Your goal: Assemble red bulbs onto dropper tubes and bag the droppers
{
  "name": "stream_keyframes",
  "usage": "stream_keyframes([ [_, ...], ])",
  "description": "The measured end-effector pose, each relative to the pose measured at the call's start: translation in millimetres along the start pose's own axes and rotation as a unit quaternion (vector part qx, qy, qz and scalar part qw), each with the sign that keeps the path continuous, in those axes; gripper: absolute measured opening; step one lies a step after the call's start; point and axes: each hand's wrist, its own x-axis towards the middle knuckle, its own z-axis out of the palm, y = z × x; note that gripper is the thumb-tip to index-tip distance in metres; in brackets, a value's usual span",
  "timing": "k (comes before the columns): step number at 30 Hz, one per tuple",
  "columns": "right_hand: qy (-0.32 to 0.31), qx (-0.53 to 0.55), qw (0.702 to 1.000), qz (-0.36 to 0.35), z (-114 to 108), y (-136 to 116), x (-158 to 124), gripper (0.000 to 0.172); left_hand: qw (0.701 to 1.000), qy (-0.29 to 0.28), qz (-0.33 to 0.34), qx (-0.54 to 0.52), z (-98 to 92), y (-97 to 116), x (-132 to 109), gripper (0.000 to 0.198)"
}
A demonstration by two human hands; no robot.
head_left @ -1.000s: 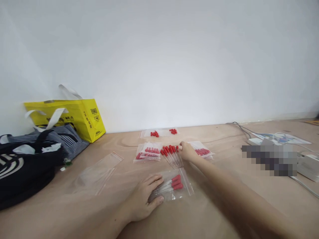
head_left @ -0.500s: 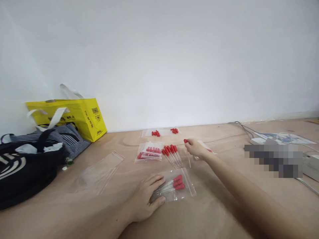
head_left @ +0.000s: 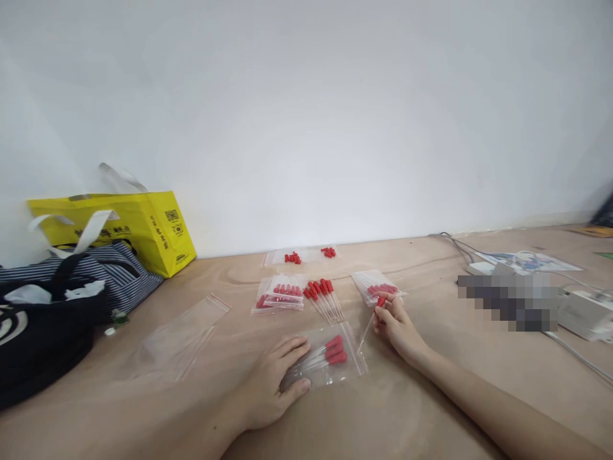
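My left hand [head_left: 275, 383] lies on the left end of a clear zip bag [head_left: 330, 358] holding several red-bulbed droppers, its thumb and fingers spread over the plastic. My right hand [head_left: 395, 324] pinches one dropper [head_left: 380, 301] by its red bulb, the thin clear stem slanting down toward the bag's open-side edge. Behind the bag, several loose droppers [head_left: 322, 291] lie fanned out. Filled bags [head_left: 282, 294] are stacked left of them, and another filled bag [head_left: 373, 284] lies just beyond my right hand.
Flat clear bags [head_left: 186, 332] lie at left, near a black bag [head_left: 43, 345], a striped bag [head_left: 124, 275] and a yellow bag [head_left: 163, 230]. Red bulbs [head_left: 293, 258] sit near the wall. Cables and a white power strip [head_left: 582, 313] are at right.
My right hand has come nearer and slightly right with the dropper, uncovering the filled bag behind it. The view has shifted a little to the right. My left hand stays on the bag.
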Motion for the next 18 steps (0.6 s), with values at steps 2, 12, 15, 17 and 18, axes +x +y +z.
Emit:
stream_keyframes([
  [2, -0.002, 0.027, 1.000, 0.008, 3.2, 2.1, -4.5, 0.038, 1.000, 0.002, 0.001, -0.001, 0.1, 0.4, -0.1, 0.046],
  [12, 0.020, 0.053, 0.998, 0.015, 4.2, 1.9, -14.2, 0.028, 1.000, -0.001, -0.007, 0.007, -1.0, 2.2, -0.6, 0.046],
  [15, 0.025, 0.036, 0.999, -0.012, 3.3, 1.9, -14.6, 0.030, 1.000, -0.003, -0.009, 0.003, -0.8, 1.7, -0.8, 0.046],
  [17, 0.013, 0.034, 0.999, -0.022, 5.0, 1.7, -17.7, 0.032, 1.000, -0.008, -0.012, 0.003, -0.8, 1.7, -0.8, 0.046],
  [18, 0.007, 0.036, 0.999, -0.022, 6.5, 1.3, -19.8, 0.032, 1.000, -0.010, -0.012, 0.003, -0.9, 1.9, -0.9, 0.047],
])
